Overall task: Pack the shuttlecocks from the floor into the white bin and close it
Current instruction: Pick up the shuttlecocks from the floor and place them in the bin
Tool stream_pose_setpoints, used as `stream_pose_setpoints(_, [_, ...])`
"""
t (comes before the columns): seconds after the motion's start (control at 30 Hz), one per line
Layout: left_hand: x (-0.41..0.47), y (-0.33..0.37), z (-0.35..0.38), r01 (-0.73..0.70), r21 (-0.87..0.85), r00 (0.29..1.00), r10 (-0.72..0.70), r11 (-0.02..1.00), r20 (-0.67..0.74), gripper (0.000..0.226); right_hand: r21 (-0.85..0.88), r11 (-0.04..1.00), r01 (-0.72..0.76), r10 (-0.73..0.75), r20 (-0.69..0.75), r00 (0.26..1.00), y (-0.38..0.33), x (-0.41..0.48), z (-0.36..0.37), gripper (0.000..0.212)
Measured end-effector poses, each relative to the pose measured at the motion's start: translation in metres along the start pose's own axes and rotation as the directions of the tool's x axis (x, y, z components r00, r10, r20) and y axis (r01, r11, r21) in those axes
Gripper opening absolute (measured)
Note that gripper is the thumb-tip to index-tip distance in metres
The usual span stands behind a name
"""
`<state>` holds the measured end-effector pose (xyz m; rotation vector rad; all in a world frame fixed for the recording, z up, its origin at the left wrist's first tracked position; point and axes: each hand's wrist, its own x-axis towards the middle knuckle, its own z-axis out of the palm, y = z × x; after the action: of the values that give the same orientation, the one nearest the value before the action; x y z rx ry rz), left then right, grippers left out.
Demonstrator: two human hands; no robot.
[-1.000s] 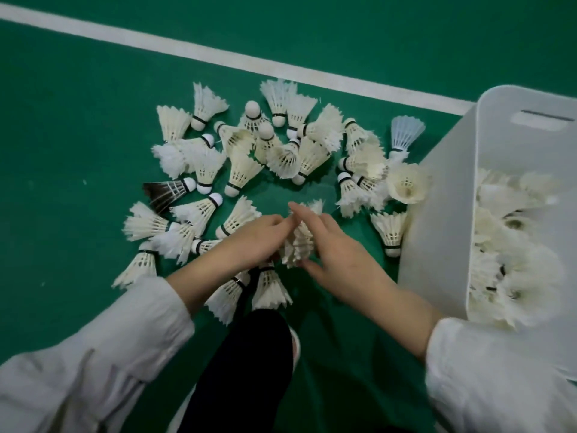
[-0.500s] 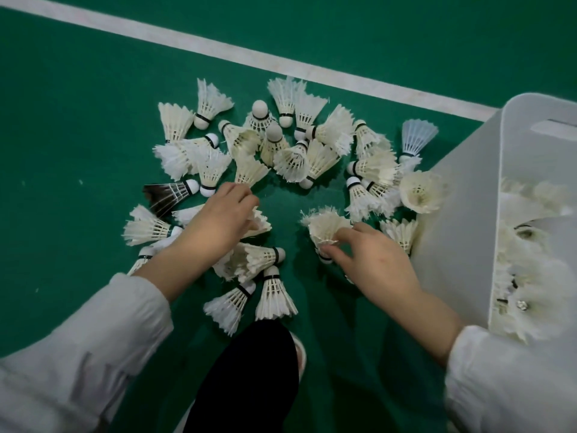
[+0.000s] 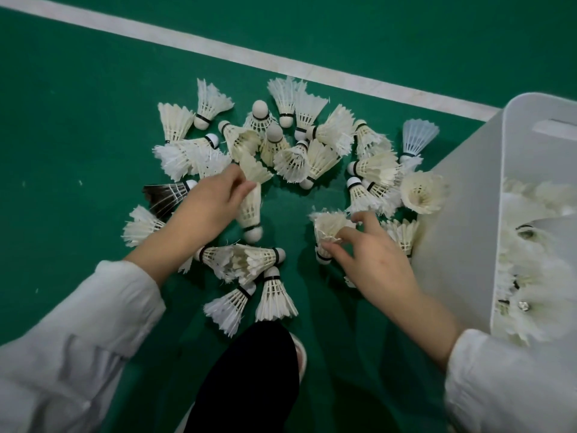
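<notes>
Bare patch of green floor (image 3: 290, 210) inside the ring of shuttlecocks (image 3: 315, 157); white bin (image 3: 452, 214) wall close on its right edge

shuttlecocks (image 3: 299, 157): white, feathered, scattered on their sides over green floor. white bin (image 3: 462, 245): open, partly filled, at right.

A white line (image 3: 218, 54) crossed the green floor's (image 3: 78, 104) far side, while a black trouser leg (image 3: 249, 376) and white shoe (image 3: 301, 354) sat at its near edge.
</notes>
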<state>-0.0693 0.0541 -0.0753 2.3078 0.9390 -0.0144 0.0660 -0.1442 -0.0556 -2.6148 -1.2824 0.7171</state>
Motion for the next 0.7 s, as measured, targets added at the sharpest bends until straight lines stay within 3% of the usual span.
stream_pose_setpoints(0.13, [0.024,-0.005,0.000,-0.002,0.139,0.998,0.011,0.990,-0.067,0.030,-0.005,1.000,0.027,-0.027,-0.047,0.999,0.002,0.001,0.001,0.032])
stream_pose_setpoints(0.23, [0.042,-0.006,0.005,-0.025,0.329,0.997,0.001,0.944,0.072,0.047,-0.016,0.998,0.068,-0.068,-0.053,0.996,0.003,0.001,0.003,0.028])
stream_pose_setpoints(0.3, [0.047,-0.003,0.008,-0.045,0.416,0.991,-0.012,0.908,0.132,0.042,-0.007,0.998,0.069,-0.070,-0.052,0.996,0.003,0.000,0.002,0.026])
stream_pose_setpoints(0.37, [0.047,0.000,0.007,-0.059,0.466,0.994,0.010,0.883,0.106,0.028,0.032,0.997,0.070,-0.067,-0.073,0.995,0.003,0.001,-0.002,0.023])
stream_pose_setpoints(0.43, [0.041,0.007,0.000,-0.062,0.457,0.997,0.039,0.887,0.060,0.022,0.079,0.994,0.073,-0.064,-0.105,0.992,0.001,0.002,-0.011,0.021])
stream_pose_setpoints(0.57, [0.016,0.035,-0.022,-0.104,0.278,0.994,0.107,0.955,0.003,0.025,0.159,0.981,0.108,-0.088,-0.130,0.988,-0.003,0.005,-0.045,0.020])
stream_pose_setpoints(0.7, [-0.006,0.080,-0.035,-0.224,0.158,0.969,0.237,0.962,-0.065,0.021,0.077,0.991,0.112,-0.095,-0.197,0.976,0.008,-0.003,-0.095,0.022])
